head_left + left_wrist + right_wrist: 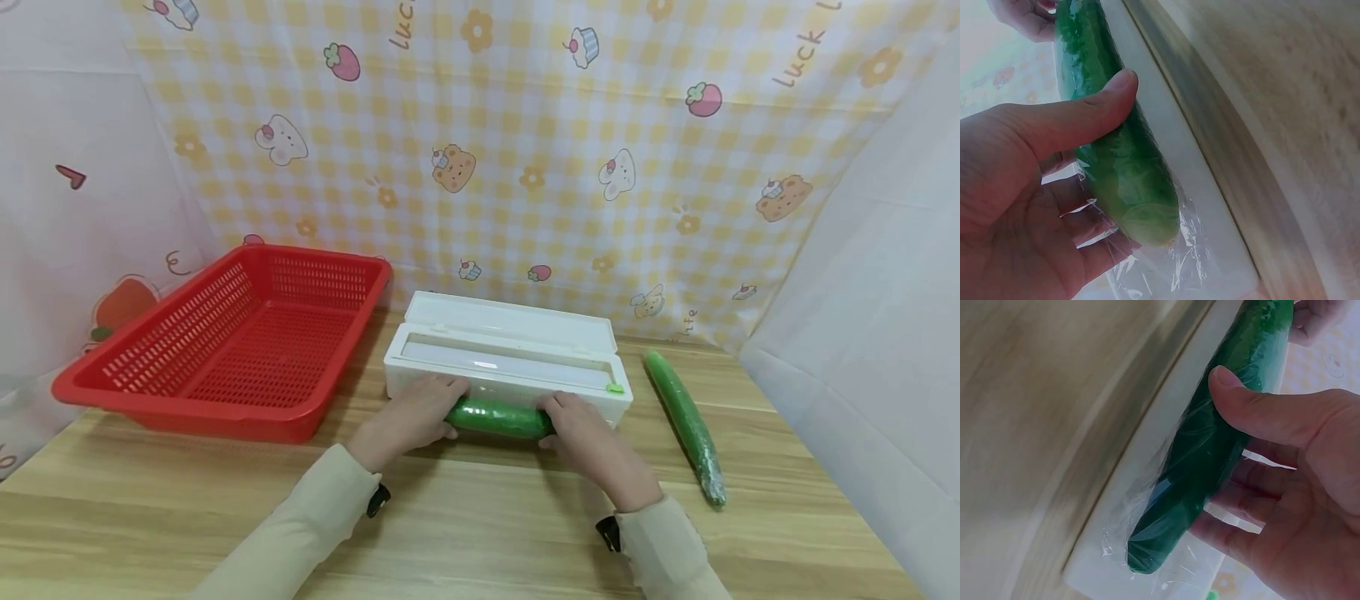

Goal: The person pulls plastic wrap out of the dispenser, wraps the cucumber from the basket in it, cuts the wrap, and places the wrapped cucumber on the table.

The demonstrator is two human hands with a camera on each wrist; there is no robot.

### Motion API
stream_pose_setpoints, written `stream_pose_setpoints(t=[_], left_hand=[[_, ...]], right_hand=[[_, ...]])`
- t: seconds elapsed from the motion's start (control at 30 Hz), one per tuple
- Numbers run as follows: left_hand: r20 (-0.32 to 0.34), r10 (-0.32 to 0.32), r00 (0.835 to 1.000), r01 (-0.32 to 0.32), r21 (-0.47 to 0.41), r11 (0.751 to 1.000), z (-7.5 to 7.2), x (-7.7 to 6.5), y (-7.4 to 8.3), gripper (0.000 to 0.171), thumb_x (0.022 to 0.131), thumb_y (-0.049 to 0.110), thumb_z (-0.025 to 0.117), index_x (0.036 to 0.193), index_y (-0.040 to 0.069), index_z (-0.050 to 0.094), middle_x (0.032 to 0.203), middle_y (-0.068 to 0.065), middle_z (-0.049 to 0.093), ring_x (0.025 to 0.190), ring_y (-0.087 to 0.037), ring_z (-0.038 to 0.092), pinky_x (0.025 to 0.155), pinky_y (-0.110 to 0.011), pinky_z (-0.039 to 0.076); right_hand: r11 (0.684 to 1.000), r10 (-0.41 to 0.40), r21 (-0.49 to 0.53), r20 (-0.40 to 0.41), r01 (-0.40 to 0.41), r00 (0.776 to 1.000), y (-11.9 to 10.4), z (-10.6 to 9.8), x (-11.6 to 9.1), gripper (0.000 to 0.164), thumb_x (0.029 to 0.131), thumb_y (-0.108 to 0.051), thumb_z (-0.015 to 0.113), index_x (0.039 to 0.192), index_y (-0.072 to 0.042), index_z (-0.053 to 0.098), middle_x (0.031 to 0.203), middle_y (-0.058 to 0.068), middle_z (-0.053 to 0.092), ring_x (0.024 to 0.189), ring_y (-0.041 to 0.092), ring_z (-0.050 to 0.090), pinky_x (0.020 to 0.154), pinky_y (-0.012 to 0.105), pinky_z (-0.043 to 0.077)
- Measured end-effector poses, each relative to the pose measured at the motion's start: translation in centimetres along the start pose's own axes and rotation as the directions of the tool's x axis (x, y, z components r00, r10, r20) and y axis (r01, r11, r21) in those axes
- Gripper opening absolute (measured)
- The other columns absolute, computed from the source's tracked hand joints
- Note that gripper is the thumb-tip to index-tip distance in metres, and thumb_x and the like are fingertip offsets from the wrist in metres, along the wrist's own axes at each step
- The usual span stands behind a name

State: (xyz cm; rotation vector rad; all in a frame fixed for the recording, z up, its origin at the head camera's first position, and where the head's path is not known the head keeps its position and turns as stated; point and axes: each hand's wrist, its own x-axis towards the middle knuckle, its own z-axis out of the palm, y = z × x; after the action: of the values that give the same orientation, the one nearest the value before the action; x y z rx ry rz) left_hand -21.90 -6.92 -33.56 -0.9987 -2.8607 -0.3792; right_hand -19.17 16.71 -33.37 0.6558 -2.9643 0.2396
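The left hand (420,410) grips a cucumber (498,419) near its left end, and the right hand (587,433) grips it near its right end; each has the thumb on the near side and fingers on the far side. The cucumber lies level between them, just in front of the near wall of a white box (517,388), with clear film (1194,259) around it and loose past its ends. It should be stiff and fairly light, but slick under the film, which looks thin, clingy and easily creased or torn. A hold close to each end, with light, even pressure, would suit it best.

The box's lid (510,322) is raised on the far side; a green slider (615,388) sits at its right end. Farther right, another cucumber (684,421) lies on the table (487,525); to the left stands a red basket (296,414).
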Motion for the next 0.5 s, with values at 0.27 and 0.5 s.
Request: stream_pose_setpoints(t=[0.27, 0.5], left_hand=[[0.021, -0.013, 1.0, 0.014, -0.065, 0.998, 0.01, -0.08, -0.1, 0.042, 0.07, 0.018, 0.081, 0.102, 0.011, 0.054, 0.098, -0.003, 0.063, 0.093, -0.019, 0.058, 0.085, -0.035, 0.047], [0.041, -0.033, 0.999, 0.037, -0.082, 0.996, 0.2, -0.02, -0.18, 0.039, 0.07, 0.018, 0.081, 0.103, 0.01, 0.061, 0.095, -0.001, 0.065, 0.088, -0.015, 0.057, 0.081, -0.035, 0.047]], right_hand=[[1.0, -0.002, 0.014, 0.01, 0.002, 1.0, 0.06, 0.56, 0.09, 0.036, 0.076, -0.01, 0.075, 0.106, -0.001, 0.059, 0.106, 0.011, 0.059, 0.102, 0.027, 0.056, 0.09, 0.04, 0.046], [1.0, 0.014, 0.027, 0.034, -0.015, 0.999, -0.02, 0.88, 0.17, 0.034, 0.074, -0.011, 0.076, 0.103, -0.001, 0.06, 0.1, 0.009, 0.058, 0.096, 0.025, 0.056, 0.088, 0.039, 0.046]])
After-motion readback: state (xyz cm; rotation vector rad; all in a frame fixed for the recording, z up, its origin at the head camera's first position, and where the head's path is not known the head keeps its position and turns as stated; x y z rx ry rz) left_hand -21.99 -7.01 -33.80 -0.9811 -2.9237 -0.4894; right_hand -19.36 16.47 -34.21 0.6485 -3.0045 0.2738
